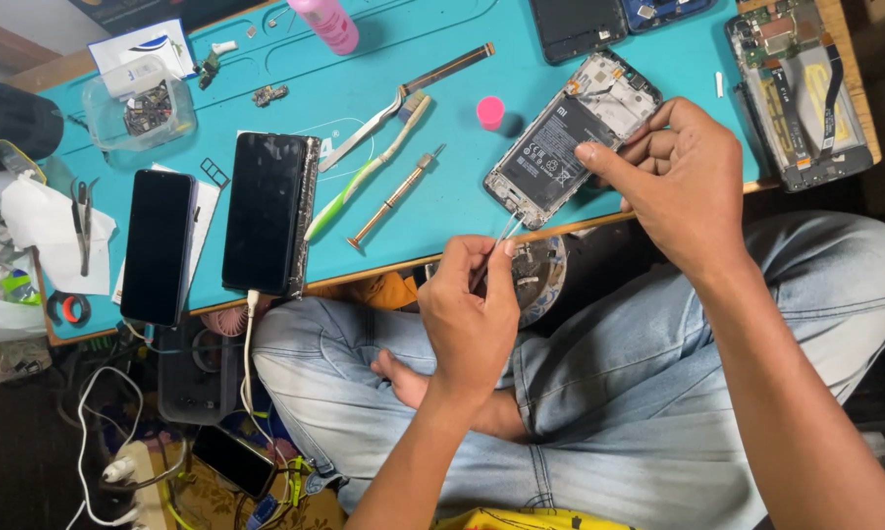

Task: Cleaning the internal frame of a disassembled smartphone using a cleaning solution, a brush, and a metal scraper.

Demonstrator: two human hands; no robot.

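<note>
Where the teal table begins on the left, a clear box of small parts sits near the far edge, with scissors on white paper below it. Next come a dark phone lying face up and a second phone with a torn, cracked edge, a white cable plugged into its near end. Further right lie a toothbrush, steel tweezers and a copper screwdriver, then a small pink cap.

The left hand hovers just off the near table edge, fingers curled and pinching thin tweezers whose tips point up at the bottom corner of the opened phone. That phone lies tilted on the table with its back off, showing a black battery and a silver frame with white and grey parts at the top end. Whether the tips touch the phone is hard to tell.

The right hand rests on the phone's right edge, forefinger pressed onto the battery and the other fingers bent beneath at the table edge. Further right another stripped phone shows its board and ribbon cables.
</note>
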